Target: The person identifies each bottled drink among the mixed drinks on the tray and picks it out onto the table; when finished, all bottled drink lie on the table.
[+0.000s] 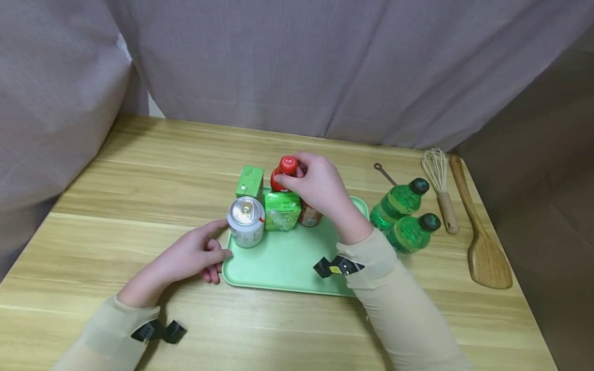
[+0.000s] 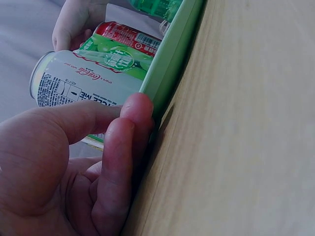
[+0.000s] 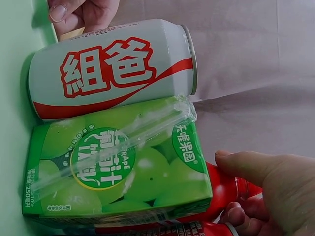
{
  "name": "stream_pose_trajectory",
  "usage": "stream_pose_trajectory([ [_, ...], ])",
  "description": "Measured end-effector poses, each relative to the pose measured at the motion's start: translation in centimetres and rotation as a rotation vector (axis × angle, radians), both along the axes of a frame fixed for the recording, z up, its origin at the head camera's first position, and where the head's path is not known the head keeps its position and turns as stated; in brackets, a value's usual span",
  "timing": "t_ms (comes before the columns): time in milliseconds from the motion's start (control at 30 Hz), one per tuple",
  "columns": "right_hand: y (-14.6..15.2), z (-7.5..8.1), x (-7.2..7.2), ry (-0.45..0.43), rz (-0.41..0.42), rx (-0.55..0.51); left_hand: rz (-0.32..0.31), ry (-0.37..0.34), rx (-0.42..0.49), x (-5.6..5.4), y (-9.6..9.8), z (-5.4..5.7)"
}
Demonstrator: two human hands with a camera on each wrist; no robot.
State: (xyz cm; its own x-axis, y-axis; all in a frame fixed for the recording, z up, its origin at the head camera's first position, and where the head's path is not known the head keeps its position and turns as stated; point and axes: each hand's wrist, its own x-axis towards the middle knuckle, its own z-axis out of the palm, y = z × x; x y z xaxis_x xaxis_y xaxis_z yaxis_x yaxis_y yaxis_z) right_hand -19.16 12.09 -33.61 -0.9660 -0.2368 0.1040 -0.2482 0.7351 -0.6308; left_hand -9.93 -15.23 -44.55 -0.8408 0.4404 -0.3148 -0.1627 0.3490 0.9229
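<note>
My right hand (image 1: 320, 185) pinches the neck of a red-capped bottle (image 1: 288, 165) between thumb and fingers, at the far side of the pale green tray (image 1: 287, 263). My left hand (image 1: 192, 253) grips the tray's left rim, thumb on the edge and fingers curled against its outer side. Closest to that hand, a white Coca-Cola can (image 1: 247, 229) stands upright on the tray. Beside the can is a green grape juice box (image 3: 118, 157) with a wrapped straw. A second green box (image 1: 249, 181) stands behind them. Partly hidden under my right hand is a red can (image 1: 310, 215).
Right of the tray stand two green bottles (image 1: 400, 203) with dark caps. Further right lie a whisk (image 1: 443, 190) and a wooden spatula (image 1: 482, 247). A thin metal handle (image 1: 384, 173) pokes out behind the bottles. A grey curtain (image 1: 278, 67) hangs along the table's back edge.
</note>
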Motion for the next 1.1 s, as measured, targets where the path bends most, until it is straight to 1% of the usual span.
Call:
stream_pose_trajectory([
  [233, -0.1, -0.2, 0.0, 0.025, -0.001, -0.013, 0.002, 0.000, -0.002, 0.0, -0.1, 0.0],
  [533, 0.0, -0.3, 0.2, 0.024, -0.006, -0.043, -0.001, 0.000, 0.000, 0.2, 0.0, -0.1],
  [767, 0.3, -0.2, 0.2, 0.031, -0.023, -0.055, -0.005, 0.012, -0.002, 0.1, 0.2, 0.0],
  [867, 0.6, -0.3, 0.1, 0.000, -0.040, -0.086, -0.008, 0.012, 0.000, 0.0, 0.3, -0.1],
  [1000, 1.2, -0.3, -0.2, -0.060, -0.082, -0.171, -0.012, 0.012, 0.000, 0.0, 0.3, -0.3],
  [1100, 1.5, -0.4, -0.3, -0.074, -0.094, -0.206, -0.011, 0.012, -0.003, 0.1, 0.4, -0.4],
])
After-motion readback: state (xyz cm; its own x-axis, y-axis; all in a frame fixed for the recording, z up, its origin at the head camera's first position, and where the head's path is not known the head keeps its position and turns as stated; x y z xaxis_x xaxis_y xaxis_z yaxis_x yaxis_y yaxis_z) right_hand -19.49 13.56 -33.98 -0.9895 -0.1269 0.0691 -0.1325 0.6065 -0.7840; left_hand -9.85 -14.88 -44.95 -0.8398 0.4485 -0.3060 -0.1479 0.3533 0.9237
